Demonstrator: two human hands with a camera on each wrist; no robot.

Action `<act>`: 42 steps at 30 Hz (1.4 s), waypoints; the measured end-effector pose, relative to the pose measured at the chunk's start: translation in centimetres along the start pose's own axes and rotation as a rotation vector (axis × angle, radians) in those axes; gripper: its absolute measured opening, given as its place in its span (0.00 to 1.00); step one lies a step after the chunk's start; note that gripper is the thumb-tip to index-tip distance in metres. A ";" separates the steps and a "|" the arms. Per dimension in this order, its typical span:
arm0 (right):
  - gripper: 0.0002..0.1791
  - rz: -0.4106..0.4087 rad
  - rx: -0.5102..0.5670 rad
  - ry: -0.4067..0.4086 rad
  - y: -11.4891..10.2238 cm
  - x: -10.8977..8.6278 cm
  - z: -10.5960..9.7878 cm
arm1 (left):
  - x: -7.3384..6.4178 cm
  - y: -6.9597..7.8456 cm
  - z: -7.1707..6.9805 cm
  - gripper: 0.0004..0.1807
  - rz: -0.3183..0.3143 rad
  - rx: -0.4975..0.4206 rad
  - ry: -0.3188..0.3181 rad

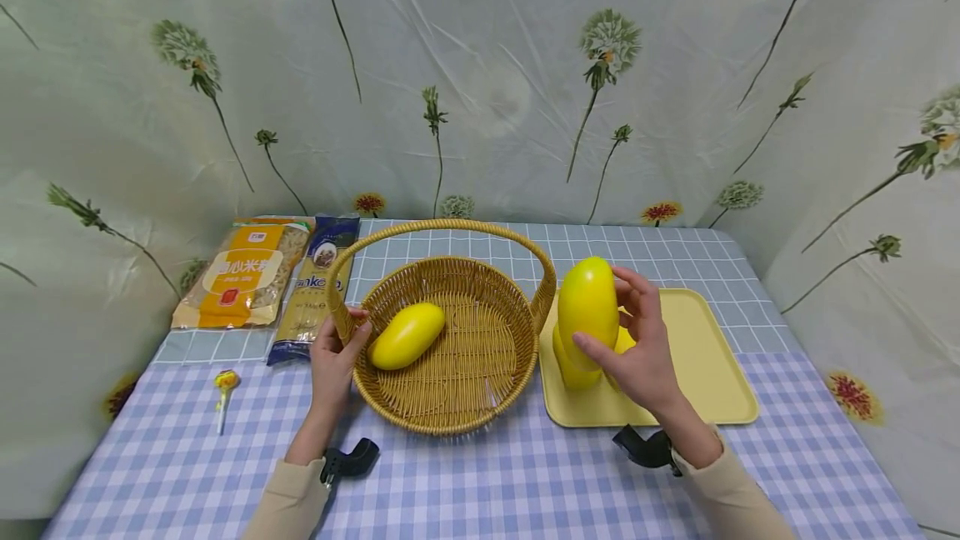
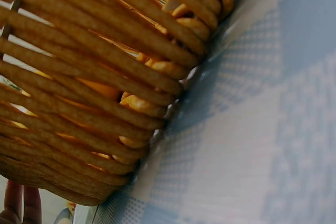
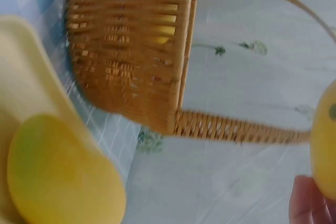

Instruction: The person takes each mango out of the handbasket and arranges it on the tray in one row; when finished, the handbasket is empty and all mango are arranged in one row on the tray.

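Observation:
My right hand (image 1: pixel 647 350) holds a yellow mango (image 1: pixel 588 300) upright between thumb and fingers, raised over the left part of the yellow tray (image 1: pixel 705 373). Beneath it more yellow fruit lies on the tray, partly hidden; the right wrist view shows one such mango (image 3: pixel 65 174), greenish at one end. The wicker basket (image 1: pixel 480 340) stands left of the tray with its tall handle up. Inside it, toward the left, lies one mango (image 1: pixel 408 337). My left hand (image 1: pixel 333 367) grips the basket's left rim at the foot of the handle.
At the back left lie an orange-labelled food bag (image 1: pixel 243 273) and a blue and gold packet (image 1: pixel 311 290). A lollipop (image 1: pixel 225 390) is on the checked tablecloth (image 1: pixel 525 482) at left. A dandelion-print curtain (image 1: pixel 502 107) encloses the back and sides.

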State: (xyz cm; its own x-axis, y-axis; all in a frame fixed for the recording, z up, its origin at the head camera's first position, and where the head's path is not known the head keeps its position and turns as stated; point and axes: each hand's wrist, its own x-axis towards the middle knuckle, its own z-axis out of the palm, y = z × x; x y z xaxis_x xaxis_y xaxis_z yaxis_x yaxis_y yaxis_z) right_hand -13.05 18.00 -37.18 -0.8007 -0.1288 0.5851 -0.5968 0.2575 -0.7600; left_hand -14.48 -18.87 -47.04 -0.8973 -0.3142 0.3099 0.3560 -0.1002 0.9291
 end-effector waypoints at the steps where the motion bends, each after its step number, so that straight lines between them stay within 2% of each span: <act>1: 0.46 0.017 -0.002 0.018 0.1 0.0 -0.2 | 0.0 0.0 0.0 0.13 -0.001 0.000 0.001; 7: 0.45 0.100 -0.011 0.106 1.0 -0.1 -1.5 | 0.0 0.2 0.1 0.12 0.000 -0.002 0.007; 19: 0.39 0.345 -0.024 0.265 3.6 -0.3 -4.5 | -0.1 0.1 0.1 0.13 0.001 -0.008 0.007; 28: 0.39 0.478 -0.188 0.325 6.5 -0.7 -7.3 | -0.1 0.2 0.1 0.12 -0.016 0.007 0.011; 34: 0.38 0.552 -0.279 0.288 7.9 -1.2 -8.4 | -0.1 0.1 0.0 0.12 -0.019 0.010 0.008; 42: 0.40 0.622 -0.380 0.120 9.5 -2.1 -9.3 | -0.1 0.2 0.1 0.11 -0.016 0.005 0.010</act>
State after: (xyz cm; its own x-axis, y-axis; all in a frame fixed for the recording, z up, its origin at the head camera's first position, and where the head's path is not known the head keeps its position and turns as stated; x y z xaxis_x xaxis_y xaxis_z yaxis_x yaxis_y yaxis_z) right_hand -16.58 29.67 -43.02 -0.9610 0.2488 0.1211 0.0425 0.5652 -0.8238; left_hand -14.36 -18.81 -46.89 -0.9004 -0.3218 0.2928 0.3400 -0.1005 0.9351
